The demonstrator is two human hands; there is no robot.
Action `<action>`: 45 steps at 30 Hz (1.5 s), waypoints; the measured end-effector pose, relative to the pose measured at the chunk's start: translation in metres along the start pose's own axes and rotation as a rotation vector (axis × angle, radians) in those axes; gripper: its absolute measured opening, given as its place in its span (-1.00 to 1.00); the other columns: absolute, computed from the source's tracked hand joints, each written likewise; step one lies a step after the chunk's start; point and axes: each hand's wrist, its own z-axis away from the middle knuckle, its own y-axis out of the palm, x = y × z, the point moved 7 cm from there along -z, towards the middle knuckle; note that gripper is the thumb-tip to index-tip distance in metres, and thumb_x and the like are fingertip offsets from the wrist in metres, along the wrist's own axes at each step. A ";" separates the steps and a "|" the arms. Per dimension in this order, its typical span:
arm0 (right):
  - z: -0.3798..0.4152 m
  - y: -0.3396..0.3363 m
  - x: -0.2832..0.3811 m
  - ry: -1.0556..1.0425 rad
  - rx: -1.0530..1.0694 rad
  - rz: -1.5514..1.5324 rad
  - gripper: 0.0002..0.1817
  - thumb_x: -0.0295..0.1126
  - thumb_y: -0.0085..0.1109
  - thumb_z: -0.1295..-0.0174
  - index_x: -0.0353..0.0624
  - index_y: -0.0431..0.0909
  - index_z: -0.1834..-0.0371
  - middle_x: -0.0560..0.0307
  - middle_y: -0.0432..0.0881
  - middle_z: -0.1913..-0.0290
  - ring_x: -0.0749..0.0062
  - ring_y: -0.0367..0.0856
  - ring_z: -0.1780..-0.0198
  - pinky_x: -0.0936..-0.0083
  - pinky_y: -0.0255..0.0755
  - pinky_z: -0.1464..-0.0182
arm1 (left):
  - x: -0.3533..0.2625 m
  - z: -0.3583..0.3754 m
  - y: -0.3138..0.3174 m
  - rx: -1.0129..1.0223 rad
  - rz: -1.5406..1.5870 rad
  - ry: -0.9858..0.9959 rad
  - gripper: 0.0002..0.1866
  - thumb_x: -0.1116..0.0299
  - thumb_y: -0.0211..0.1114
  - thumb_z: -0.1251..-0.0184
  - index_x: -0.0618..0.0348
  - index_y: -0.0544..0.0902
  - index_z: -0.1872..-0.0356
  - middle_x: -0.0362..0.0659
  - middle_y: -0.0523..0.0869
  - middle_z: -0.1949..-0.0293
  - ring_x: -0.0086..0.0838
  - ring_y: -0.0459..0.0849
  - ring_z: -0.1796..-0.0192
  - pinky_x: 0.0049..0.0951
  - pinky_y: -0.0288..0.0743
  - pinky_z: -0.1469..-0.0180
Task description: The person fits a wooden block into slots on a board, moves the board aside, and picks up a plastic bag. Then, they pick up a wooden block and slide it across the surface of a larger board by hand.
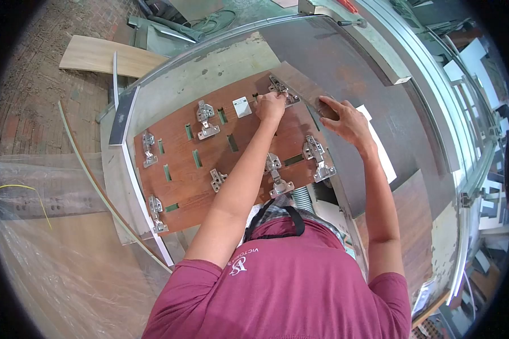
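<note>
A reddish-brown wooden board (249, 152) with rectangular slots lies on a workbench, and several metal cabinet hinges (206, 118) sit on it. My left hand (271, 105) is closed on a hinge (281, 88) at the board's far edge. My right hand (346, 121) rests flat, fingers spread, on a dark brown panel piece (305, 85) just right of that hinge. A small white block (242, 106) lies on the board to the left of my left hand. More hinges (316, 155) lie closer to me.
A large dark grey panel (345, 62) lies to the right under the board. A pale wood plank (104, 55) and brick floor (22, 101) are at far left. Clear plastic sheeting (56, 237) covers the lower left. Metal rails (435, 85) run along the right.
</note>
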 end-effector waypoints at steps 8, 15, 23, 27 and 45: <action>0.002 0.015 -0.007 0.009 0.012 -0.028 -0.41 -0.03 0.21 -0.07 0.40 0.43 -0.26 0.05 0.56 0.16 0.18 0.60 0.09 0.30 0.46 -0.01 | -0.004 0.006 -0.004 -0.031 -0.012 0.023 -0.62 -0.07 0.21 -0.22 -0.07 0.72 0.13 0.12 0.50 -0.11 0.07 0.38 -0.23 0.03 0.35 -0.19; 0.040 0.007 -0.023 0.008 -0.136 -0.181 -0.31 -0.02 0.21 -0.04 0.18 0.37 -0.33 -0.01 0.61 0.00 0.19 0.63 0.16 0.31 0.47 0.02 | -0.010 0.010 -0.011 -0.052 -0.011 0.061 -0.64 -0.04 0.21 -0.23 -0.08 0.72 0.12 0.03 0.61 -0.02 -0.07 0.44 -0.19 -0.11 0.32 -0.22; 0.155 0.013 -0.058 0.262 -0.196 -0.394 -0.28 -0.19 0.32 0.02 0.08 0.36 -0.32 -0.05 0.56 0.06 0.15 0.60 0.13 0.24 0.45 0.04 | -0.014 0.014 -0.010 -0.128 -0.063 0.154 -0.52 -0.08 0.23 -0.20 0.16 0.67 0.14 0.01 0.70 0.16 -0.10 0.61 0.01 -0.18 0.40 -0.08; 0.201 0.015 -0.065 0.311 -0.229 -0.417 -0.28 -0.26 0.34 0.03 0.10 0.37 -0.31 0.02 0.56 0.03 0.21 0.60 0.09 0.29 0.48 0.01 | -0.068 0.124 -0.042 -0.210 -0.083 0.645 -0.48 0.08 0.28 -0.23 0.19 0.44 -0.09 0.10 0.45 -0.02 -0.03 0.44 -0.12 -0.14 0.35 -0.12; 0.212 -0.013 -0.043 0.097 -0.200 -0.208 -0.29 -0.28 0.37 0.11 0.10 0.44 -0.25 0.08 0.57 -0.01 0.19 0.58 -0.03 0.32 0.51 -0.06 | -0.046 0.263 0.053 0.305 -0.514 0.996 -0.39 0.09 0.24 -0.20 0.20 0.39 -0.23 0.21 0.21 -0.33 0.13 0.05 -0.42 0.19 -0.09 -0.39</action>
